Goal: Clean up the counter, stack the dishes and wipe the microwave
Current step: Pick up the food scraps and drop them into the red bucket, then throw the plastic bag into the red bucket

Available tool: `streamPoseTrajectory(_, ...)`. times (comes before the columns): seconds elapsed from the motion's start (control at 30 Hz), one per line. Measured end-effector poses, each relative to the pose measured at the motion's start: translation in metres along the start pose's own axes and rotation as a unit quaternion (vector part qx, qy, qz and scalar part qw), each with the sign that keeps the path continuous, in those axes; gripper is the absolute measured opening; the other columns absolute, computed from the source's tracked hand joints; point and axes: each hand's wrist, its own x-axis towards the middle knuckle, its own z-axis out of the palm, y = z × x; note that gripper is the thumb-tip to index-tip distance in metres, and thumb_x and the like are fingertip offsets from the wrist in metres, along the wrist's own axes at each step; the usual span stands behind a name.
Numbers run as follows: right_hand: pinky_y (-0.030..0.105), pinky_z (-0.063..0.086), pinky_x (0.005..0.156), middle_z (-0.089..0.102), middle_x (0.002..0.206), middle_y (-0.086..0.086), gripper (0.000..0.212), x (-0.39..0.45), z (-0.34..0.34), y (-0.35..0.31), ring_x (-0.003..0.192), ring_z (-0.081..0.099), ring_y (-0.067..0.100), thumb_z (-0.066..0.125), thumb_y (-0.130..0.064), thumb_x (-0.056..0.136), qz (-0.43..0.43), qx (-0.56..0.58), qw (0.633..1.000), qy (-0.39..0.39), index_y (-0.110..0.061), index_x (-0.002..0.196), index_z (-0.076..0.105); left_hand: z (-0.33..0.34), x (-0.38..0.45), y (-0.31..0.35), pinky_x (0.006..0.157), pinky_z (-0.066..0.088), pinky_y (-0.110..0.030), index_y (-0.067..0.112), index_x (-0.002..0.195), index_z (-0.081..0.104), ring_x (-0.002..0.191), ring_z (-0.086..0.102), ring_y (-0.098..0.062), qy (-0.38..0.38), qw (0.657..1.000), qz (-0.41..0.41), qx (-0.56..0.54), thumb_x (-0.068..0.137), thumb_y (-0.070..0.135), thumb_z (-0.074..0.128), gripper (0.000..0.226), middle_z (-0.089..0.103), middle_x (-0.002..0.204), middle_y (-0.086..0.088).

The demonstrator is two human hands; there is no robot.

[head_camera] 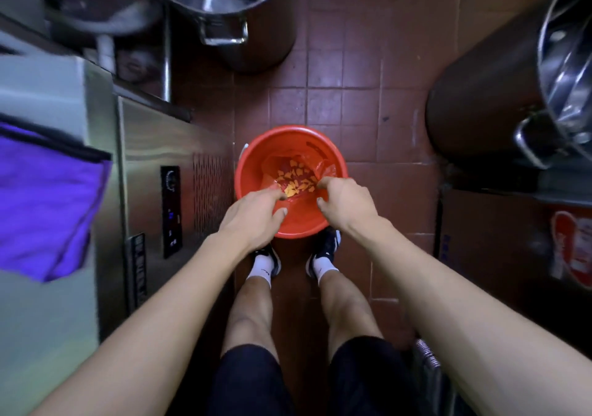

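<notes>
- At the far left we see a purple cloth (pixel 48 204), folded, lying on the steel counter (pixel 41 85) and hanging a little over its edge.
- Just right of it, the counter's stainless front (pixel 150 140) carries a dark control panel (pixel 170 210) and a perforated vent (pixel 211 191).
- Up top, a large steel stockpot (pixel 243 9) stands on the red-brown tiled floor (pixel 346 73).
- Our left hand (pixel 253 217) reaches over the near rim of the red bucket (pixel 256 156), fingers curled; it seems to pinch the edge of the red plastic bag (pixel 326 170) lining the bucket, though we cannot tell for sure.
- Inside the bag lie yellow-orange food scraps (pixel 296 178).
- Our right hand (pixel 347 199) is over the bucket's near right side, fingers curled and gripping the bag's edge.
- Below the bucket, our two dark shoes (pixel 326 249) with white socks stand on the tiles.
- At the right, a second big steel pot (pixel 499 95) stands on the floor, and beneath it a cardboard box (pixel 499 239) with a red printed label.
</notes>
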Motion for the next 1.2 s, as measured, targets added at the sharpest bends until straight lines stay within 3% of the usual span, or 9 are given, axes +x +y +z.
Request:
streamPoseTrajectory(0.23, 0.042, 0.049, 0.085, 0.070, 0.113, 0.009, 0.030, -0.073, -0.077, -0.033, 0.104, 0.064, 0.034, 0.055, -0.028, 0.089, -0.084, -0.040, 0.995, 0.021, -0.024, 0.117, 0.065, -0.061, -0.092, 0.043, 0.097, 0.047, -0.041, 0.032, 0.135, 0.055, 0.124, 0.056, -0.024, 0.048, 0.999, -0.012, 0.000, 0.097, 0.042, 0.052, 0.039, 0.060, 0.135, 0.003)
streamPoseTrajectory(0.47, 0.041, 0.052, 0.084, 0.070, 0.114, 0.008, 0.034, -0.125, -0.139, -0.079, 0.102, 0.066, 0.032, 0.058, -0.029, 0.089, -0.189, -0.100, 0.976, 0.032, -0.023, 0.122, 0.064, -0.108, -0.157, 0.044, 0.096, 0.050, -0.043, 0.035, 0.127, 0.059, 0.118, 0.060, -0.026, 0.157, 0.982, -0.072, -0.078, 0.093, 0.045, 0.056, 0.036, 0.065, 0.130, 0.003)
streamPoseTrajectory(0.57, 0.042, 0.057, 0.080, 0.072, 0.106, 0.008, 0.029, -0.146, -0.148, -0.104, 0.098, 0.068, 0.032, 0.058, -0.030, 0.087, -0.235, -0.091, 0.967, 0.048, -0.025, 0.113, 0.069, -0.118, -0.182, 0.039, 0.097, 0.050, -0.043, 0.029, 0.124, 0.063, 0.115, 0.061, -0.028, 0.202, 0.969, -0.075, -0.119, 0.093, 0.041, 0.059, 0.034, 0.067, 0.124, -0.002)
streamPoseTrajectory(0.87, 0.042, 0.053, 0.081, 0.072, 0.107, 0.009, 0.021, -0.213, -0.133, -0.171, 0.104, 0.064, 0.034, 0.057, -0.028, 0.091, -0.358, -0.132, 0.922, 0.064, -0.016, 0.106, 0.067, -0.112, -0.289, 0.001, 0.095, 0.051, -0.042, 0.035, 0.123, 0.061, 0.115, 0.061, -0.028, 0.309, 0.926, -0.147, -0.161, 0.093, 0.045, 0.057, 0.031, 0.066, 0.127, 0.001)
streamPoseTrajectory(1.0, 0.040, 0.053, 0.080, 0.072, 0.103, 0.011, 0.021, -0.257, -0.103, -0.201, 0.100, 0.066, 0.034, 0.060, -0.019, 0.088, -0.413, -0.122, 0.901, 0.054, -0.015, 0.105, 0.070, -0.081, -0.351, -0.024, 0.097, 0.048, -0.038, 0.035, 0.129, 0.059, 0.119, 0.059, -0.027, 0.331, 0.906, -0.192, -0.180, 0.095, 0.046, 0.054, 0.035, 0.063, 0.132, 0.002)
streamPoseTrajectory(1.2, 0.038, 0.052, 0.090, 0.075, 0.108, 0.003, 0.027, -0.334, -0.036, -0.231, 0.103, 0.068, 0.022, 0.064, -0.020, 0.089, -0.493, -0.106, 0.863, 0.041, -0.019, 0.114, 0.072, -0.001, -0.457, -0.048, 0.100, 0.047, -0.039, 0.028, 0.131, 0.060, 0.121, 0.057, -0.024, 0.393, 0.866, -0.229, -0.209, 0.098, 0.040, 0.051, 0.036, 0.062, 0.134, 0.002)
